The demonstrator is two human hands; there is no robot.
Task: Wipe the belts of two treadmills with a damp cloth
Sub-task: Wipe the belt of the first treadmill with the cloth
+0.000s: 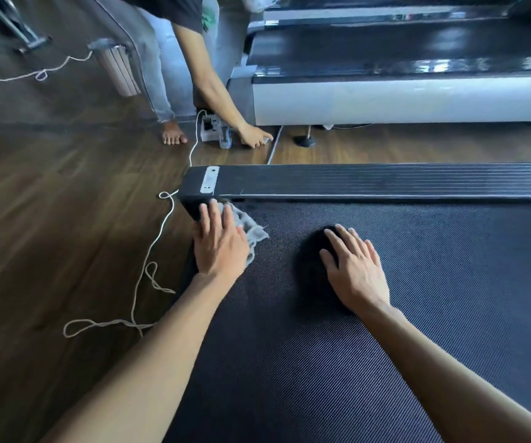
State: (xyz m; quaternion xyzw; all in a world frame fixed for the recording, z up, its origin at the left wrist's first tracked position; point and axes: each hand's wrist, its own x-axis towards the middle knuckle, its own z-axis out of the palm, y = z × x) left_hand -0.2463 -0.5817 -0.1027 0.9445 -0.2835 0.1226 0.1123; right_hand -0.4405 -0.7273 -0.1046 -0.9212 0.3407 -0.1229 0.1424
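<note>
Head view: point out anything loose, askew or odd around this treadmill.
The white cord stands out: it lies in loose loops on the wooden floor beside the belt, a likely trip hazard. The grey cloth under the left hand is frayed at its edge.

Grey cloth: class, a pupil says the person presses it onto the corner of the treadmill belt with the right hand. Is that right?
Not quite. The head view shows the grey cloth under the left hand, not the right, pressed at the corner of the treadmill belt. The right hand lies flat on the belt, apart from the cloth.
</note>
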